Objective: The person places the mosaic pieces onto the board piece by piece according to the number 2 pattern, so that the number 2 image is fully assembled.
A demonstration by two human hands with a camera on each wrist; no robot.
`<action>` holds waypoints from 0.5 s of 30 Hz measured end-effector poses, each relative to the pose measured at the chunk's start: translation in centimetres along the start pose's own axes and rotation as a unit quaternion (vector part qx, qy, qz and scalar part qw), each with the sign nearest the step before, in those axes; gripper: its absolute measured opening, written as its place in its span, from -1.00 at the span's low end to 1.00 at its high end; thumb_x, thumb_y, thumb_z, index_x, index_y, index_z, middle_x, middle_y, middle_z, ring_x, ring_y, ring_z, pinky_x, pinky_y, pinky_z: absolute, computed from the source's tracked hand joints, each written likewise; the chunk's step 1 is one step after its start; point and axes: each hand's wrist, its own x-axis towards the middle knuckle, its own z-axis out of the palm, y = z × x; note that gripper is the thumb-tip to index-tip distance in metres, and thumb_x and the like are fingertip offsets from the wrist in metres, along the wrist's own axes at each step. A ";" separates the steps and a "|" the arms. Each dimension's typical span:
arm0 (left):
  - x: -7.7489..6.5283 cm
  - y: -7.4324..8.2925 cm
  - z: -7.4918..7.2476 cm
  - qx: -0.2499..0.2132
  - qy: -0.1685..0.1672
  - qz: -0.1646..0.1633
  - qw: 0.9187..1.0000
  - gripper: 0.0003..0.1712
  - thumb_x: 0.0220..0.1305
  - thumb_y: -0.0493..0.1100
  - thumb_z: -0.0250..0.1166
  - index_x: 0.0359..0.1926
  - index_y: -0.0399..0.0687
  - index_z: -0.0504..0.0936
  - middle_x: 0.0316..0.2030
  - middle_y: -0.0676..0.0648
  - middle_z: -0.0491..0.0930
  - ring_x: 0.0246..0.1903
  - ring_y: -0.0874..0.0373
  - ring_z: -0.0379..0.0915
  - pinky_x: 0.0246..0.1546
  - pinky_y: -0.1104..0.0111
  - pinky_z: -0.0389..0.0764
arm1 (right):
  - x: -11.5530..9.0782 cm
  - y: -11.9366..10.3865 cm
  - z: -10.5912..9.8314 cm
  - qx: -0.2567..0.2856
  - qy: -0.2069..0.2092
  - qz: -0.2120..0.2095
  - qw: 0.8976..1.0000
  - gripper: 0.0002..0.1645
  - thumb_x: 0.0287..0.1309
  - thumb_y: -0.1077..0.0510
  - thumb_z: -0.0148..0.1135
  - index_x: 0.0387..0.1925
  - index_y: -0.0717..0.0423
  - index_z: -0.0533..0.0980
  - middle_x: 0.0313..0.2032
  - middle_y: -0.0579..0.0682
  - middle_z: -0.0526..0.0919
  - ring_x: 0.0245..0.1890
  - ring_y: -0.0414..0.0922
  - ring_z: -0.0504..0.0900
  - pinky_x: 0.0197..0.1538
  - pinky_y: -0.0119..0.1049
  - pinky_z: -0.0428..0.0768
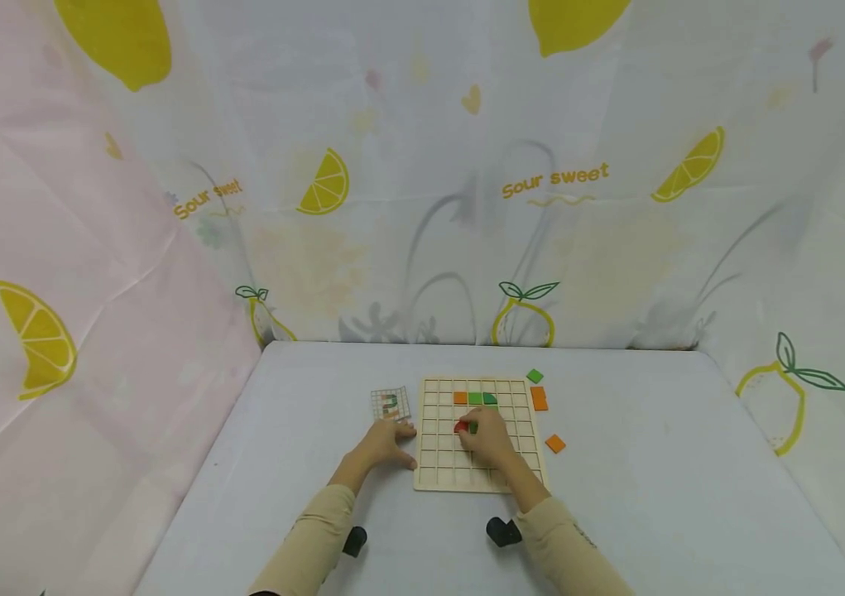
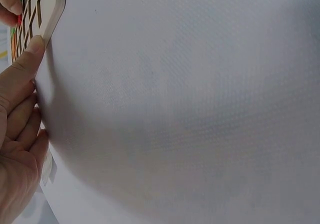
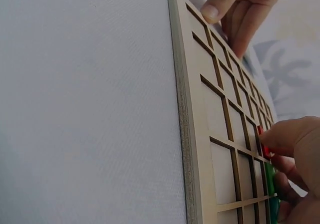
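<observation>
A wooden grid board (image 1: 437,476) lies flat on the table. My left hand (image 1: 385,444) rests at its left edge, with the thumb (image 2: 35,44) on the rim and the fingers alongside. Over the middle of the board, my right hand (image 1: 491,439) pinches a red tile (image 1: 461,427) at a grid square. A green tile (image 3: 270,178) shows beside the red one, partly covered by the fingers. Higher up the board sit an orange tile (image 1: 461,398), a light green tile (image 1: 475,398) and a dark green tile with a rounded corner (image 1: 490,398) in a row.
Left of the board lies a clear gridded card (image 1: 391,404) with a coloured pattern. Along the right side are a loose green tile (image 1: 535,376), an orange rectangle (image 1: 539,398) and an orange square (image 1: 555,444). A printed cloth (image 1: 422,248) hangs behind the table.
</observation>
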 end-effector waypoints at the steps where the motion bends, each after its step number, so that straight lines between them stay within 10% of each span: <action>1: 0.0 0.0 0.0 0.001 0.000 0.001 1.000 -0.30 -0.28 -0.16 0.56 -0.01 -0.32 0.59 0.08 -0.25 0.53 0.18 -0.14 0.38 0.25 0.08 0.33 | 0.0 0.0 0.1 -0.013 0.004 -0.006 1.000 -0.79 -0.03 0.28 0.31 -0.35 0.38 0.65 -0.33 0.14 0.68 -0.23 0.06 0.60 -0.13 -0.04 0.60; 10: 0.0 -0.3 0.3 -0.006 0.008 0.003 1.000 -0.30 -0.31 -0.17 0.56 -0.03 -0.33 0.60 0.05 -0.26 0.55 0.15 -0.15 0.41 0.24 0.07 0.35 | -0.4 0.3 1.8 -0.079 0.134 -0.077 0.985 -0.77 -0.04 0.10 0.28 -0.58 0.21 0.65 -0.49 0.06 0.61 -0.42 0.00 0.56 -0.35 -0.03 0.52; 15: 0.0 -0.1 0.2 -0.012 0.006 -0.003 1.000 -0.30 -0.30 -0.18 0.56 -0.02 -0.33 0.60 0.08 -0.26 0.53 0.18 -0.15 0.38 0.25 0.08 0.33 | -0.6 -0.1 1.5 -0.090 0.139 -0.067 0.984 -0.87 -0.14 0.19 0.31 -0.56 0.21 0.66 -0.44 0.10 0.62 -0.38 0.08 0.57 -0.34 0.05 0.51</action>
